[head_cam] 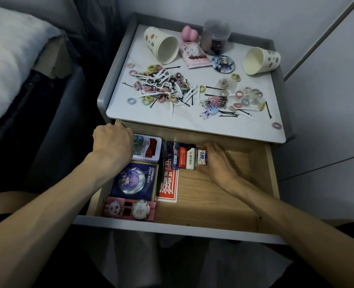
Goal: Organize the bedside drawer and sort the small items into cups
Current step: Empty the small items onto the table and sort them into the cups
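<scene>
Dim, cool light all round, brightest on the white surface (151, 115). The drawer (213, 194) sits duller and the bed (10, 59) side drops into deep shadow. Wide-angle edges bend; detail's soft.

**Pastels up top, red and navy below**

The tabletop (143, 113) is showing white inside a grey rim. Both cream paper cups (161, 45) are wearing brownish dots. Pastel hair ties (130, 100) in pink, yellow, lilac and blue are tangling with black bobby pins (268, 110). In the pale wood drawer (213, 196), a red packet (169, 187) is flashing white characters, a navy card (133, 179) is carrying a purple badge, and the white eraser (201, 156) is showing blue lettering.
</scene>
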